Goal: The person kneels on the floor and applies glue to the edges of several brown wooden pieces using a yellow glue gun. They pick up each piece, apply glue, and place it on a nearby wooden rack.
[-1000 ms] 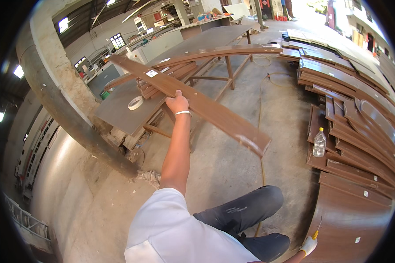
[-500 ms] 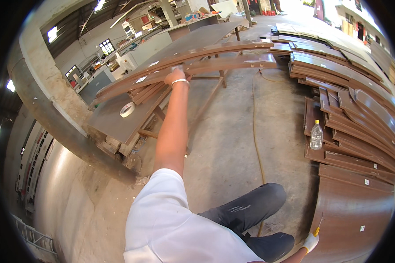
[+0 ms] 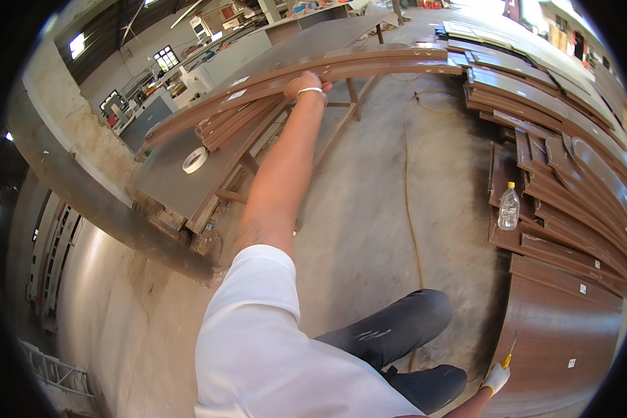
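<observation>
My left hand (image 3: 306,85), bare with a white band at the wrist, reaches far out and curls round the near edge of a long brown strip (image 3: 376,67). That strip lies close against another long brown strip (image 3: 272,74) on a dark bench (image 3: 171,177). Low at the right, my right hand (image 3: 496,380) wears a white glove and closes round a yellow-handled screwdriver (image 3: 507,361), its thin shaft pointing up. A brown panel (image 3: 557,320) lies beside that hand.
Short brown strips (image 3: 233,122) and a tape roll (image 3: 195,160) sit on the bench. Stacked brown panels (image 3: 536,101) line the right side, with a yellow-capped bottle (image 3: 508,209) on them. A hose (image 3: 409,209) crosses the floor. A grey pipe (image 3: 111,202) stands left.
My left hand has moved right and farther away. The nearer long strip has shifted away from me, closing its gap to the other one. My right hand still holds the screwdriver.
</observation>
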`<act>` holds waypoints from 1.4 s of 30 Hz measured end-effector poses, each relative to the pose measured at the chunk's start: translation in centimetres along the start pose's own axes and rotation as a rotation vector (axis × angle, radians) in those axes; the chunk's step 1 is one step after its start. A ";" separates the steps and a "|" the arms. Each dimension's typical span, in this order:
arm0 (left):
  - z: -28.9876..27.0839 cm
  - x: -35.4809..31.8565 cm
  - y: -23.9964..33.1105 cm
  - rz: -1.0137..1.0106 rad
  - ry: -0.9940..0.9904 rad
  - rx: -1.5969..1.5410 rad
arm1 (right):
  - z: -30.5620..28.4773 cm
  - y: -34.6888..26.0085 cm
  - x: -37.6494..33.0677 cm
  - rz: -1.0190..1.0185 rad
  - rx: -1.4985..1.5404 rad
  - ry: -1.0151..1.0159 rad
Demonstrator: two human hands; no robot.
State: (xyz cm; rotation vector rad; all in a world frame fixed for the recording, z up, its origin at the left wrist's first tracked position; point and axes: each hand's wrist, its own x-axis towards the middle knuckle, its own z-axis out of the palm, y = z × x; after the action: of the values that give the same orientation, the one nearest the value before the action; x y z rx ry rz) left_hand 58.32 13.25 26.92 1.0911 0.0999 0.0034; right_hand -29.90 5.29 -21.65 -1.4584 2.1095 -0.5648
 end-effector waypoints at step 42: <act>5.3 -54.5 -67.3 0.988 -1.900 1.263 | -6.8 1.2 -9.3 0.689 0.301 -0.023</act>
State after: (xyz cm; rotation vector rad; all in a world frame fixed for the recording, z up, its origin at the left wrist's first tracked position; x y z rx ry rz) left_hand 1.40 -25.38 -25.88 1.8065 -2.4133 -0.2315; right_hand -32.30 14.78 -15.44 -0.5156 2.2055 -0.5469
